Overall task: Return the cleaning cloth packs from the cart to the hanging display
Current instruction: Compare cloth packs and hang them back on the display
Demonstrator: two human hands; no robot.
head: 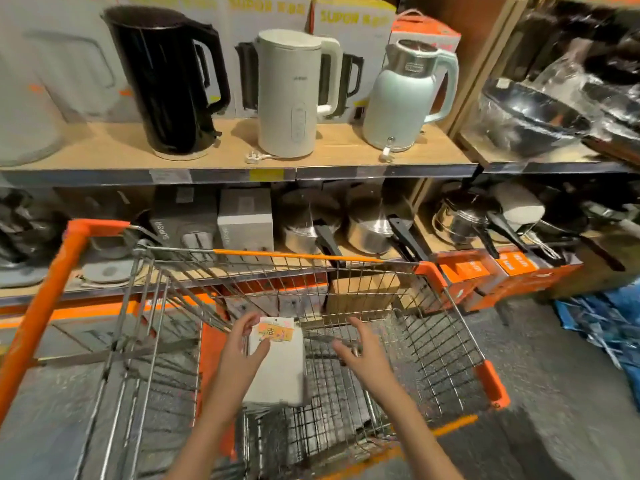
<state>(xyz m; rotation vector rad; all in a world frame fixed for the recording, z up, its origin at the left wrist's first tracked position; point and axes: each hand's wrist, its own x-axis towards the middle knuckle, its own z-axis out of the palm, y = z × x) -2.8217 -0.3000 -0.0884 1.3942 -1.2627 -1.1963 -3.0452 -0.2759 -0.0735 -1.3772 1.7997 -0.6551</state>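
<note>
A wire cart (433, 341) stands on grey concrete floor (554, 393) before shelves (242, 171) of kettles. Inside it, the left hand (242, 348) seems to pinch a white cloth pack (280, 368). The right hand (360, 351) hovers spread, holding nothing, beside it.

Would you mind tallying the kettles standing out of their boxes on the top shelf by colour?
Black kettle: 1
White kettle: 1
Mint-green kettle: 1
Partly hidden dark kettle behind the white one: 1
Total: 4
</note>
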